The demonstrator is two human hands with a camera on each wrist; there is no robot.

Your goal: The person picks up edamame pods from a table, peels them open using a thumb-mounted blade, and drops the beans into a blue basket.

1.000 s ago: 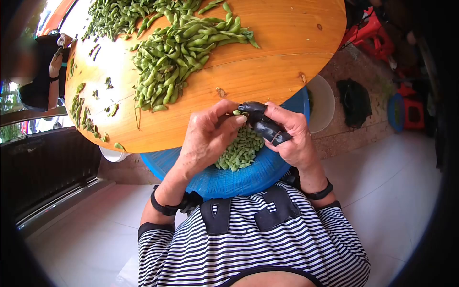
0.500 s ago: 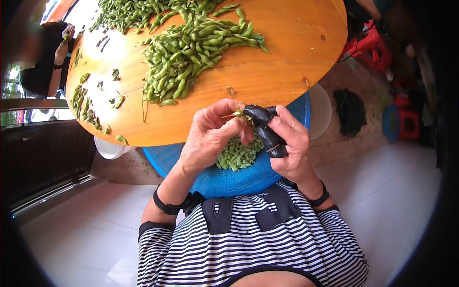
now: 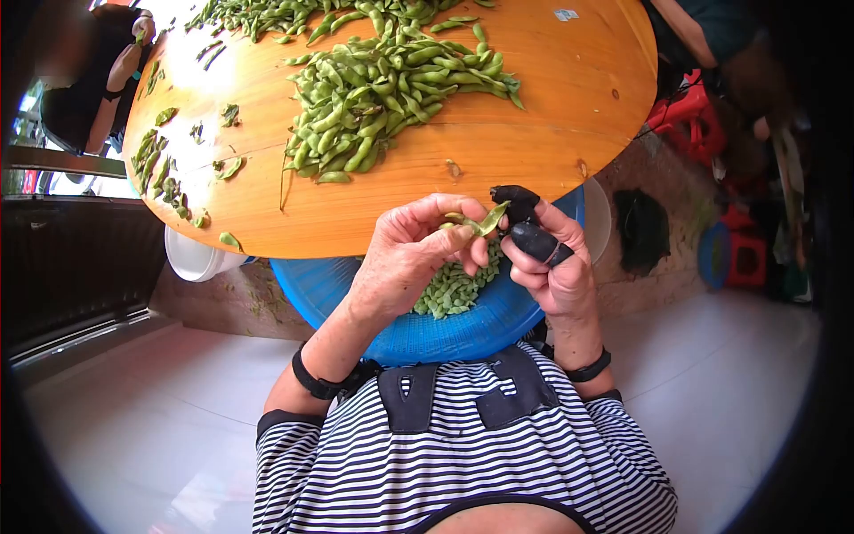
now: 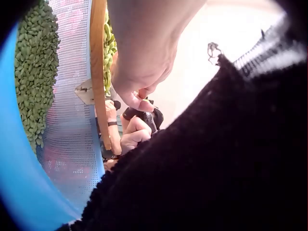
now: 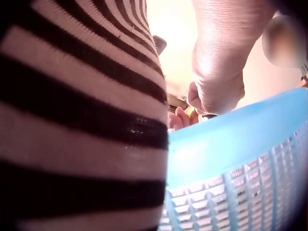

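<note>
In the head view my left hand (image 3: 414, 245) pinches a split edamame pod (image 3: 485, 222) between thumb and fingers. My right hand (image 3: 560, 267) wears black covers on its thumb and index finger (image 3: 519, 201), which stand apart around the pod's far tip. Below both hands is a blue mesh basket (image 3: 436, 343) with a heap of shelled green beans (image 3: 445, 292). In the left wrist view the beans (image 4: 36, 72) fill one side of the basket. A large pile of whole edamame pods (image 3: 356, 116) lies on the wooden table in front of me.
The round orange wooden table (image 3: 569, 107) overhangs the basket's far side. Scattered pods and scraps (image 3: 160, 178) lie at its left. A white bucket (image 3: 196, 256) stands under the left edge, red stools (image 3: 689, 125) to the right. Another person (image 3: 89, 84) sits at the far left.
My right hand's covered thumb and index finger have spread apart and shifted right. The pod, mostly hidden between the hands before, now shows split in the left fingers.
</note>
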